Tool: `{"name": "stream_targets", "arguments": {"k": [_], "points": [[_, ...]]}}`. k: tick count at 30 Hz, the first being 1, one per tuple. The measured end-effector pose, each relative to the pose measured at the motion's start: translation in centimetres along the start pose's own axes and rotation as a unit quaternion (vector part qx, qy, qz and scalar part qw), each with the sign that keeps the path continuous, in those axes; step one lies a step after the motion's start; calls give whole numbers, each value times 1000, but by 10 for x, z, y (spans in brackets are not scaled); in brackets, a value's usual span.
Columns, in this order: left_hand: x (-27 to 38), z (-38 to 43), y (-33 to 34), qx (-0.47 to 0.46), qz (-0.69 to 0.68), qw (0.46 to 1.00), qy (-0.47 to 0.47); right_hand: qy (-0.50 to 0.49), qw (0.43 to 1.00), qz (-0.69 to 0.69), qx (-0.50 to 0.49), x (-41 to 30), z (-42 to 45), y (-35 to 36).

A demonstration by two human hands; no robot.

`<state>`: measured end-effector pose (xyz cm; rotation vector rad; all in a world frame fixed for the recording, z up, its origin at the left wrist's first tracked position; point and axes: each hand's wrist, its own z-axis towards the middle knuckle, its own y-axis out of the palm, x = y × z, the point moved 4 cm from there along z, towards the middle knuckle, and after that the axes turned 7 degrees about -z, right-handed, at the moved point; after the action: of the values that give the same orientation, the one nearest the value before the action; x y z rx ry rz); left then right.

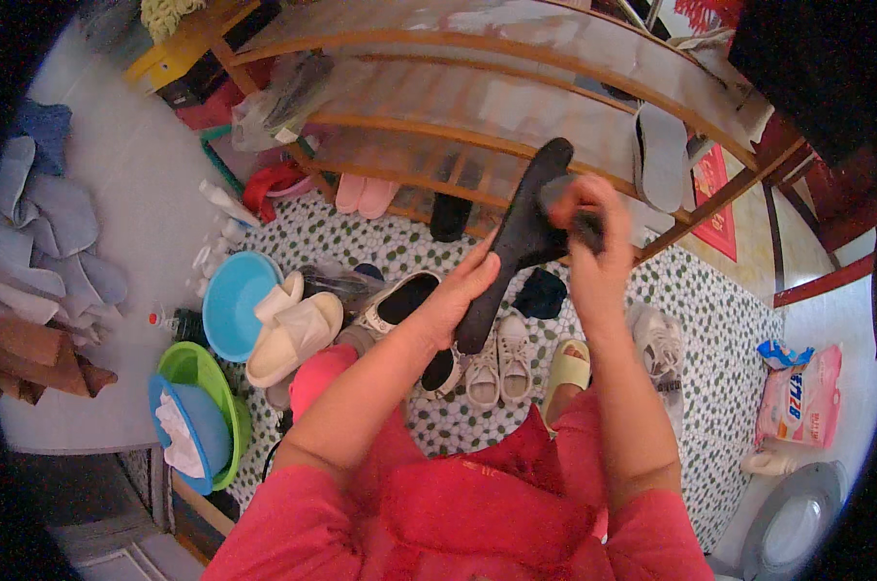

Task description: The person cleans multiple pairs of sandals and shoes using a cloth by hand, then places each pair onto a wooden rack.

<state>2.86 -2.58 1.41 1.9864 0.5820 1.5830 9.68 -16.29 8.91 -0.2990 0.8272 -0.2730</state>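
Observation:
A black slipper [514, 240] is held up in front of the shoe rack, tilted with its sole edge-on to me. My left hand [467, 279] grips it near one end, thumb along the near side. Over the slipper's strap area is my right hand [591, 218], its fingers curled and blurred by motion. Something dark lies between those fingers, either the strap or a cloth; I cannot tell which. Below the slipper, a dark crumpled cloth [540, 293] lies on the floor. White sneakers [514, 356] stand nearby, beside a black-lined white shoe [409, 298].
A wooden shoe rack [424, 131] spans the far side, holding pink slippers [365, 194] low down and a grey slipper [660, 156]. At left are a blue basin [238, 305], a green basin [238, 436] and cream slippers [296, 338]. A pink packet [801, 399] stands at right.

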Motion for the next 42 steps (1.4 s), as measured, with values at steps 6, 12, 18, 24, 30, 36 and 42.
{"name": "stream_targets", "arguments": {"k": [6, 12, 18, 24, 30, 36, 42], "points": [[-1, 10, -16, -16, -26, 999, 15, -157, 966, -143, -149, -27, -18, 23], [5, -11, -19, 20, -229, 973, -35, -236, 942, -57, -231, -47, -40, 31], [20, -5, -20, 51, -217, 975, 20, -314, 898, 22, -308, -60, -64, 26], [47, -14, -6, -52, -280, 957, 47, -290, 908, -72, -293, -39, -51, 11], [29, -10, -17, -8, -160, 986, 40, 180, 965, 189, -18, 37, -22, -10], [13, 0, -37, 89, -216, 971, 43, 114, 961, 226, -112, 15, -50, 35], [29, -7, -59, 139, -224, 956, 129, 27, 973, 85, -212, -17, -65, 32]]}}
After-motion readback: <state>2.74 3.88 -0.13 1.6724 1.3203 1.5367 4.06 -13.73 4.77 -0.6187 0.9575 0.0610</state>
